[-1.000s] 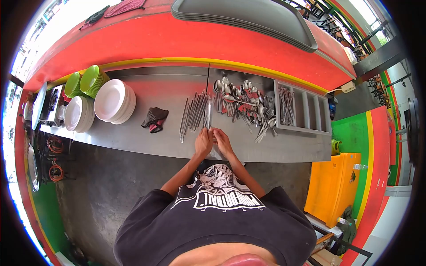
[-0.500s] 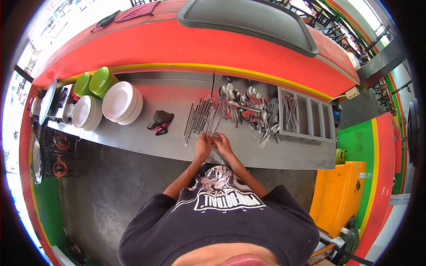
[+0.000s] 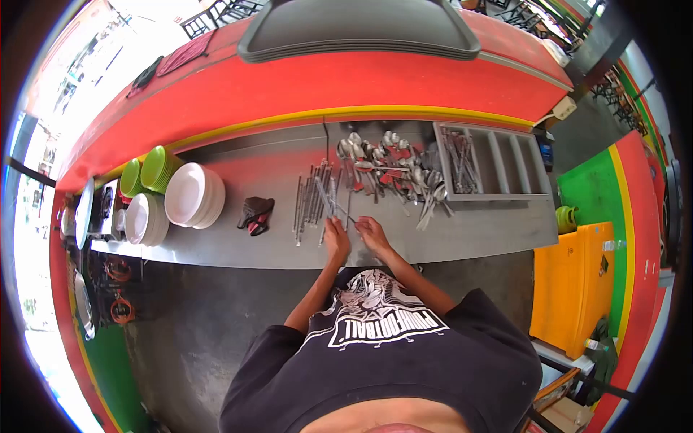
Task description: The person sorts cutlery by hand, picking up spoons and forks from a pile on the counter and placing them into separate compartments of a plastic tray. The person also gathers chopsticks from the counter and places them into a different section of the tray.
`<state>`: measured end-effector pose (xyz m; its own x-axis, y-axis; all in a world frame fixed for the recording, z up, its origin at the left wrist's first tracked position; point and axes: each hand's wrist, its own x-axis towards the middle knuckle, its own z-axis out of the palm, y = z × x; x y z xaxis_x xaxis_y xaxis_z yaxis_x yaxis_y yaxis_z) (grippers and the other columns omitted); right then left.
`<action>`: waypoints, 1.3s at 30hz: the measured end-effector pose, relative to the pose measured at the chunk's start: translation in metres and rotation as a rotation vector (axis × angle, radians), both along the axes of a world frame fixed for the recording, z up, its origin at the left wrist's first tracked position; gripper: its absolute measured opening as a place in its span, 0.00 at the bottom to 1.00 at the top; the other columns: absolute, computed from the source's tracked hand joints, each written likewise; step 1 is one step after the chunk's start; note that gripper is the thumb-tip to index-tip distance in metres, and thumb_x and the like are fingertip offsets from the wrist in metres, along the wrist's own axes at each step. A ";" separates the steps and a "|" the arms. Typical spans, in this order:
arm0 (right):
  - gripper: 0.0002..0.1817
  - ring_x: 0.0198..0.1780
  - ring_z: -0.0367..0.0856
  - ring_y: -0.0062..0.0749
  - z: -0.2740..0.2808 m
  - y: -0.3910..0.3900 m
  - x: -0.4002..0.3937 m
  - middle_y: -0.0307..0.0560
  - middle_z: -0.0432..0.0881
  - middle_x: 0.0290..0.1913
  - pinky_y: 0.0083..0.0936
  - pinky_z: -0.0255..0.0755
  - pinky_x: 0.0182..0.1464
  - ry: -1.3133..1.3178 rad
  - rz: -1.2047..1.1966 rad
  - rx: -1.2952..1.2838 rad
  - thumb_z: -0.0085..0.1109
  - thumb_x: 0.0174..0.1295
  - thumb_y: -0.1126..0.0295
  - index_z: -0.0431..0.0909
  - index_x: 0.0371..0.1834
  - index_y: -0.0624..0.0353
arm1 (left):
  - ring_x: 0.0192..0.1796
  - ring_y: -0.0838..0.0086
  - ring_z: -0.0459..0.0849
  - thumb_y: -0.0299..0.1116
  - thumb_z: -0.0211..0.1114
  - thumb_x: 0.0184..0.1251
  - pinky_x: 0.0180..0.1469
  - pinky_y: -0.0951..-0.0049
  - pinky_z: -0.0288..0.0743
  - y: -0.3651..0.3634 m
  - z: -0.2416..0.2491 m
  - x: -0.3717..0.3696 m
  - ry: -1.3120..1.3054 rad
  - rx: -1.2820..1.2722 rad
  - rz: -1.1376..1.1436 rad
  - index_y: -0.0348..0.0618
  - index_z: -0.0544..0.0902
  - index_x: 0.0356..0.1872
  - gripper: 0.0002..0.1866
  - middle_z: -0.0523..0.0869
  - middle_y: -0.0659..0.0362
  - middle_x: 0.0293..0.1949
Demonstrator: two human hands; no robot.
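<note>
Cutlery rods (image 3: 315, 202) fanned on steel counter (image 3: 469, 231), just beyond left hand (image 3: 336, 239). Right hand (image 3: 374, 234) alongside; grips impossible to tell.

— What sort of place is this?
— An eatery's serving area: a steel counter (image 3: 462, 234) across mid-frame, stacked plates (image 3: 191, 195) and green bowls (image 3: 148, 172) at left, heaped spoons (image 3: 393, 166), a cutlery tray (image 3: 491, 162), serving trays (image 3: 361, 29) up top.
</note>
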<state>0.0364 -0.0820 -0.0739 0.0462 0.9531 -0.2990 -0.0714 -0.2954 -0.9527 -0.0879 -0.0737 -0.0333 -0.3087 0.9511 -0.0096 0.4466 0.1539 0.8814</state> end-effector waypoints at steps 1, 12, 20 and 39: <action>0.26 0.54 0.82 0.41 -0.005 0.004 0.013 0.52 0.81 0.56 0.31 0.74 0.58 -0.124 0.032 0.129 0.63 0.66 0.57 0.72 0.63 0.59 | 0.39 0.35 0.80 0.45 0.44 0.80 0.40 0.42 0.68 0.004 0.005 0.009 -0.005 0.008 0.044 0.37 0.73 0.41 0.19 0.82 0.36 0.32; 0.21 0.44 0.76 0.18 0.035 0.004 0.116 0.38 0.81 0.44 0.19 0.71 0.39 0.303 0.150 0.036 0.46 0.77 0.52 0.77 0.54 0.58 | 0.37 0.43 0.82 0.37 0.45 0.80 0.36 0.52 0.71 -0.005 0.005 0.134 -0.244 -0.038 -0.428 0.39 0.70 0.50 0.12 0.82 0.40 0.36; 0.20 0.41 0.81 0.25 0.058 0.003 0.240 0.45 0.84 0.38 0.25 0.75 0.46 -0.027 -0.041 0.255 0.46 0.77 0.57 0.79 0.47 0.64 | 0.50 0.59 0.82 0.33 0.43 0.80 0.53 0.62 0.74 0.000 -0.006 0.238 -0.306 -0.019 -0.760 0.35 0.60 0.70 0.23 0.81 0.43 0.50; 0.24 0.56 0.77 0.49 0.082 0.040 0.374 0.52 0.78 0.55 0.44 0.69 0.57 -0.848 -0.190 0.589 0.65 0.56 0.68 0.75 0.58 0.58 | 0.34 0.47 0.85 0.40 0.62 0.68 0.36 0.49 0.76 0.089 0.046 0.374 0.298 0.079 -0.426 0.43 0.73 0.50 0.16 0.85 0.48 0.33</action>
<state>0.4104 -0.0416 0.0082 0.1878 0.8923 0.4105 0.6901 0.1775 -0.7016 0.2861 0.0153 0.0129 0.1273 0.9872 0.0962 0.6879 -0.1577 0.7084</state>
